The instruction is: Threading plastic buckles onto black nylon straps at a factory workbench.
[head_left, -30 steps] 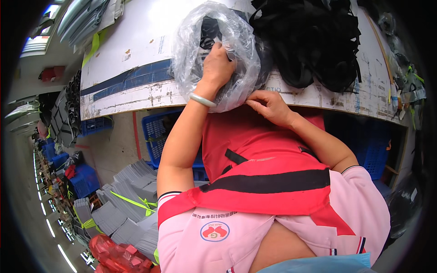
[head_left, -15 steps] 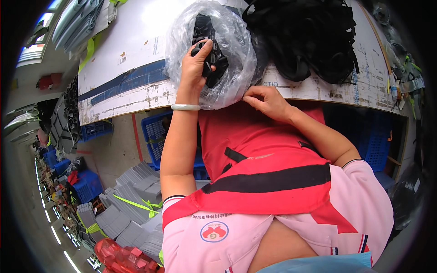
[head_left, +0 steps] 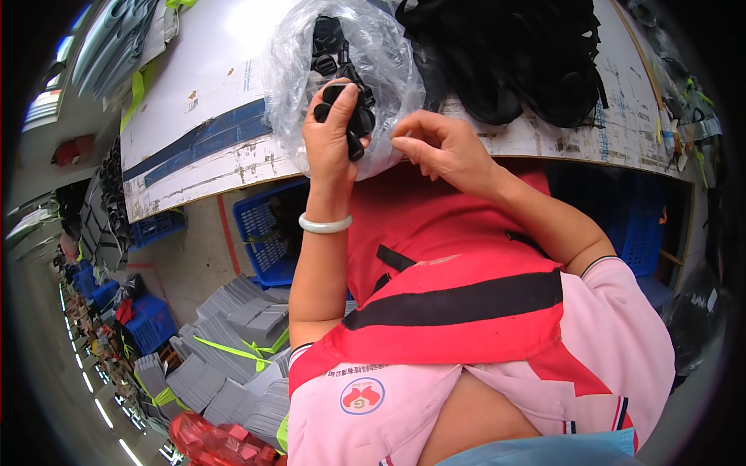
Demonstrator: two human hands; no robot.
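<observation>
A clear plastic bag (head_left: pixel 291 109) stands with its mouth open near the front edge of the white table, with black plastic buckles (head_left: pixel 327 37) inside. My left hand (head_left: pixel 328 144) is closed round several more black plastic buckles (head_left: pixel 360 123) at the near side of the bag's mouth; some stick out past the thumb and fingers. To the right of it, my right hand (head_left: pixel 447 149) overlaps the bag's near right edge. Its fingers are bent, thumb and forefinger slightly apart, and nothing shows between them.
A heap of black straps (head_left: pixel 505 62) lies on the white table (head_left: pixel 202 85), right of the bag. Folded grey sheets (head_left: pixel 116 46) sit at its far left. Below are a blue crate (head_left: pixel 264 241), stacked grey pieces (head_left: pixel 225 334) tied with yellow-green strips, and a red bag (head_left: pixel 214 439).
My left hand has drawn back toward me, out of the bag's mouth, with buckles in it. My right hand has left the bag's rim and moved left and slightly away from me.
</observation>
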